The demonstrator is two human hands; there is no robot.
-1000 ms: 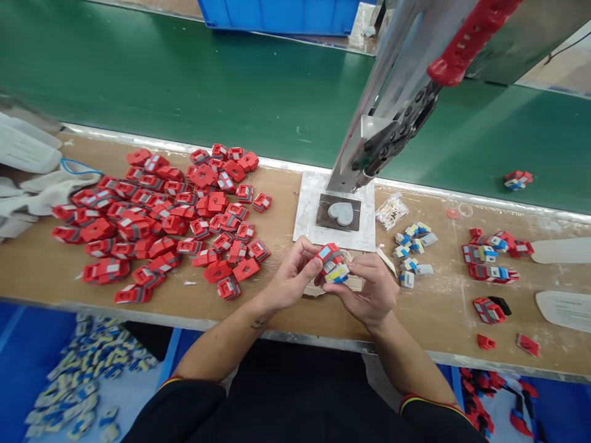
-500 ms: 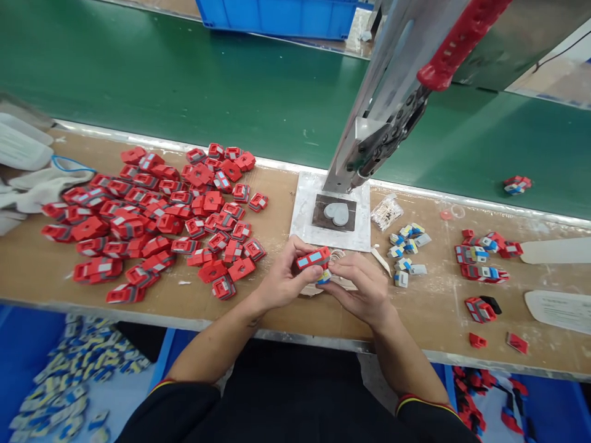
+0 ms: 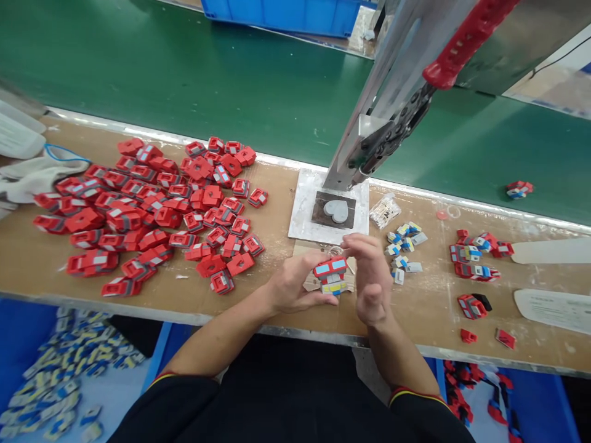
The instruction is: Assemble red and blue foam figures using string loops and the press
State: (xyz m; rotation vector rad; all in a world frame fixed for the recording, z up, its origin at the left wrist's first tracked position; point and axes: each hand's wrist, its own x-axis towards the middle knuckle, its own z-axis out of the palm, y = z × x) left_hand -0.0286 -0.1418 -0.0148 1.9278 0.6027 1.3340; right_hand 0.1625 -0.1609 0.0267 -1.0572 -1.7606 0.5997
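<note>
Between the thumb and fingers of my left hand (image 3: 295, 283) is a small toy figure (image 3: 331, 275). Its upper part is red with two light blue windows, its lower part grey, yellow and blue, and a metal ring shows above it. My right hand (image 3: 370, 277) is just to the right of the toy, fingers apart and holding nothing. Both hands are over the front of the table, just below a metal base plate (image 3: 300, 224). On that plate lies a dark block with a grey heart-shaped piece (image 3: 337, 211).
A hand press with a red handle (image 3: 466, 46) rises behind the plate. Many red toy parts (image 3: 138, 209) are heaped at left. Small blue-and-yellow parts (image 3: 406, 243) and a bundle of cotton swabs (image 3: 385, 211) lie right. A green conveyor belt (image 3: 184, 80) runs behind; blue bins stand below.
My right hand has let go of the toy and opened to its right. The toy in my left hand has turned so its windowed front faces up towards me.
</note>
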